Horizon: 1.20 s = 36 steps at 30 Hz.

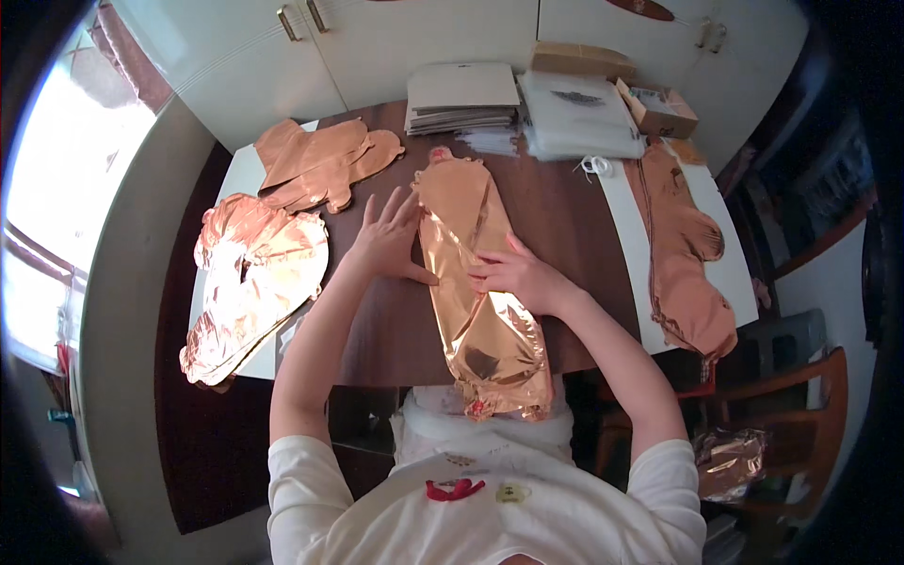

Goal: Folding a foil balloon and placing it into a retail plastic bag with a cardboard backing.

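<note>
A dark brown wooden table [565, 217] is filling the middle of the frame, with pale cabinet doors [424, 38] running along the top edge and bright window light washing in at the far left. At the bottom centre, the person's white shirt [490, 508] is showing, and both bare forearms are reaching up from there onto the tabletop.

Right in the centre, a long rose-gold foil balloon [480, 301], flat and uninflated, is lying lengthwise, its lower end hanging over the near table edge. The left hand [391, 240] is pressing flat just left of it, fingers spread open and the thumb touching the foil's left edge. The right hand [518, 273] is lying on top of the balloon's middle, fingers loosely curled and pressing down on the foil; neither hand is gripping it.

At centre left, a crumpled heap of shiny foil balloons [250, 282] is sitting on a white sheet. Just above it, in the upper left, a flatter stack of matte copper-toned balloons [320, 165] is resting. On the right, another long foil balloon [687, 254] is stretching down a white strip.

Along the top, a stack of grey card sheets [461, 94], a pile of clear plastic bags [579, 118] and a small cardboard box [659, 111] are lining up against the cabinets.
</note>
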Tool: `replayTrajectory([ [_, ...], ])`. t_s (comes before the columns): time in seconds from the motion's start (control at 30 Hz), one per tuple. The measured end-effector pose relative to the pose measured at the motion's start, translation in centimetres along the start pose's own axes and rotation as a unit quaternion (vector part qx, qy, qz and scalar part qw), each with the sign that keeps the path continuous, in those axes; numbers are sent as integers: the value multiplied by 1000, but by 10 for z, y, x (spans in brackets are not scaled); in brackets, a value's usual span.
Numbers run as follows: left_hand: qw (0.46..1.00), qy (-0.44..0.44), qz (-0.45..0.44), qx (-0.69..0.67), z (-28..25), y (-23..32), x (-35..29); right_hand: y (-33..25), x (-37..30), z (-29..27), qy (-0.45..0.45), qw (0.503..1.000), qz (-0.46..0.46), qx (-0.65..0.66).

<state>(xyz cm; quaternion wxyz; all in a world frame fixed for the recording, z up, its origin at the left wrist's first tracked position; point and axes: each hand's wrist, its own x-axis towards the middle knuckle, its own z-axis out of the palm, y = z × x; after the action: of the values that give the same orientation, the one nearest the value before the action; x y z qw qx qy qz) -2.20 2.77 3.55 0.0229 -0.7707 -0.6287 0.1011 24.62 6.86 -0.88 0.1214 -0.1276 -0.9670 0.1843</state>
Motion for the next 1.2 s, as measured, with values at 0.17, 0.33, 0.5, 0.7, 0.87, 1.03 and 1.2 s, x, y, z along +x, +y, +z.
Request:
replayTrajectory([
  [0.17,999,6,21,27,5,19,-22,-2,0,-1,16,1000,2,2],
  [0.33,998,20,41,52,3,43,-44,-1,-1,0,24,1000,-3,-2],
  [0.5,997,49,43,50,6,55,-63,0,0,-1,6,1000,-8,10],
  [0.7,997,-5,44,65,-1,61,-62,-1,-1,-1,7,1000,-12,-10],
  [0.87,998,-16,37,50,-9,45,-46,1,-1,4,25,1000,-11,7],
  [1.03,999,-39,12,5,-10,21,-20,3,0,3,20,1000,-15,18],
  [1.2,999,-41,-3,4,-9,4,2,3,0,2,11,1000,-13,20],
])
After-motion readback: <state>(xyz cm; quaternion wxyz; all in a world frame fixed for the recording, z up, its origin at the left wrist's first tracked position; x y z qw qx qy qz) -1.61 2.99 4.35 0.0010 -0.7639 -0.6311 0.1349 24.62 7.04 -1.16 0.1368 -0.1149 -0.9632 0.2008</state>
